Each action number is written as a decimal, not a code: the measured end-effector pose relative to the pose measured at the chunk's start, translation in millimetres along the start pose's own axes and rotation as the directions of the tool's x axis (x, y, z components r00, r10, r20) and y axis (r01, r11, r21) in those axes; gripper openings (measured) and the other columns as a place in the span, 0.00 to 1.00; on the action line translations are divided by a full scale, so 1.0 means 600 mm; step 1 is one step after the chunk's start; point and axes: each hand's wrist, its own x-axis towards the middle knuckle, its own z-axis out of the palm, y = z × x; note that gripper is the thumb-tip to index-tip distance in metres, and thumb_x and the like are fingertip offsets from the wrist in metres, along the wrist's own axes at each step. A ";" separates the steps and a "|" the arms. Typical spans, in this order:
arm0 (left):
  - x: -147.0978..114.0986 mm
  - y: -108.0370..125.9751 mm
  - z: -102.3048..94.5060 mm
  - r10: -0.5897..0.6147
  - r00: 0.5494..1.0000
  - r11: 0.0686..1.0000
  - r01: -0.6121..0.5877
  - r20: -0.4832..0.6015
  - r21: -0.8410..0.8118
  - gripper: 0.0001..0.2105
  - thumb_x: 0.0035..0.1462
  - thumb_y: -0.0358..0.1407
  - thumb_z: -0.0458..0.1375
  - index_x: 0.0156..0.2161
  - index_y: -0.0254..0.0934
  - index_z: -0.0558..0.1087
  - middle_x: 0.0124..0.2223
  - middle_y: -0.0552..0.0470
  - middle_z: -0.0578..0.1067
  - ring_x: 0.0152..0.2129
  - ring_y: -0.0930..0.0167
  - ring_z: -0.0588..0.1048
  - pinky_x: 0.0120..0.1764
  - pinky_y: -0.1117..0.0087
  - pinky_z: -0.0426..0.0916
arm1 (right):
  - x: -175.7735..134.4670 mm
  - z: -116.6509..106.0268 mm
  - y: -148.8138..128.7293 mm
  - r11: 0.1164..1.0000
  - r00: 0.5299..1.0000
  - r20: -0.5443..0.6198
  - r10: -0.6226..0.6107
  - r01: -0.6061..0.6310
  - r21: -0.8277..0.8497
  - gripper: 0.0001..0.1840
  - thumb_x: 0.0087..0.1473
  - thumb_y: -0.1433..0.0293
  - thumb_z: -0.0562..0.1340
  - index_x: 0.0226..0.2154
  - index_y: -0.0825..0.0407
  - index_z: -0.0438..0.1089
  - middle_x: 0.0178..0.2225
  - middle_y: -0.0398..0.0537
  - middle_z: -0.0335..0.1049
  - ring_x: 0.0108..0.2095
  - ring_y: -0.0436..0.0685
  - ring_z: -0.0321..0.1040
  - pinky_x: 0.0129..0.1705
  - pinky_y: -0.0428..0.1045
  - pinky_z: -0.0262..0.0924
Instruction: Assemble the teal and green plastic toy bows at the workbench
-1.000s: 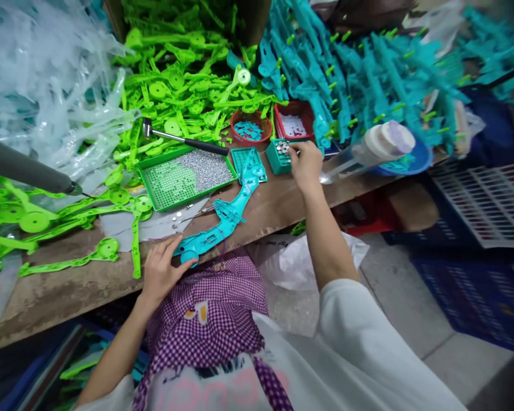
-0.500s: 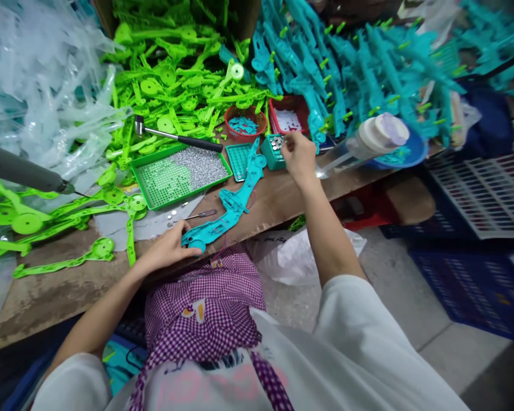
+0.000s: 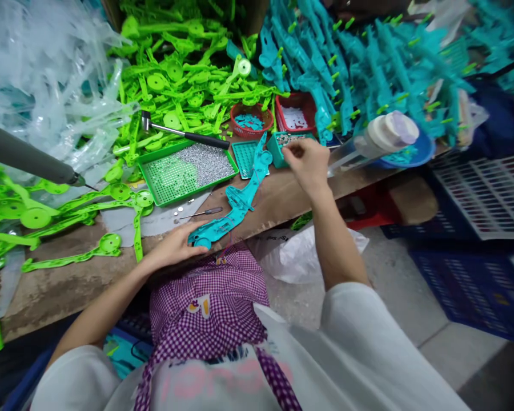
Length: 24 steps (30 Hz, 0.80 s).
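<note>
A long teal plastic part (image 3: pixel 240 200) lies slantwise on the bench, its near end at the front edge. My left hand (image 3: pixel 177 246) grips that near end, thumb at the front and fingers behind. Thin wires run along the part. My right hand (image 3: pixel 310 162) is closed in a pinch just in front of a small teal basket (image 3: pixel 278 154) of shiny round metal pieces. Anything between those fingertips is too small to make out. A flat teal tray (image 3: pixel 243 160) lies beside the part, partly behind it.
A green tray (image 3: pixel 167 200) of small metal pieces has a hammer (image 3: pixel 188 136) across its rim. A screwdriver (image 3: pixel 201 213) lies nearby. Green parts (image 3: pixel 175 68) and teal parts (image 3: pixel 368 74) are piled behind. An electric screwdriver (image 3: pixel 34 157) hangs left; a clear bottle (image 3: pixel 368 142) leans right.
My right hand has drawn back slightly from the teal basket towards me, fingers still pinched. My left hand keeps its grip on the teal part. The whole view has shifted a little.
</note>
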 end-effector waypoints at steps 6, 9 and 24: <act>-0.040 0.000 0.003 -0.069 0.997 0.997 0.068 -0.033 -0.047 0.32 0.51 0.48 0.65 0.59 0.40 0.67 0.59 0.42 0.72 0.55 0.57 0.71 0.58 0.52 0.63 | -0.188 -0.014 -0.127 0.847 0.975 -0.064 0.215 -0.153 0.508 0.08 0.52 0.61 0.64 0.29 0.48 0.73 0.28 0.43 0.74 0.28 0.52 0.68 0.32 0.51 0.65; -0.052 -0.003 -0.007 -0.090 0.996 0.993 0.090 -0.003 -0.082 0.32 0.50 0.47 0.66 0.59 0.39 0.67 0.59 0.42 0.72 0.55 0.57 0.72 0.57 0.54 0.65 | -0.238 -0.006 -0.149 0.714 0.937 -0.026 0.348 -0.248 0.654 0.07 0.50 0.62 0.66 0.28 0.47 0.73 0.26 0.42 0.73 0.27 0.53 0.69 0.30 0.50 0.65; 0.055 -0.011 0.019 0.054 0.965 0.998 -0.048 -0.256 0.033 0.31 0.50 0.43 0.66 0.59 0.40 0.68 0.59 0.43 0.72 0.55 0.57 0.72 0.58 0.50 0.64 | -0.245 0.083 -0.141 0.854 0.965 -0.112 0.239 -0.154 0.497 0.08 0.55 0.64 0.62 0.29 0.50 0.74 0.26 0.43 0.72 0.26 0.50 0.66 0.31 0.48 0.64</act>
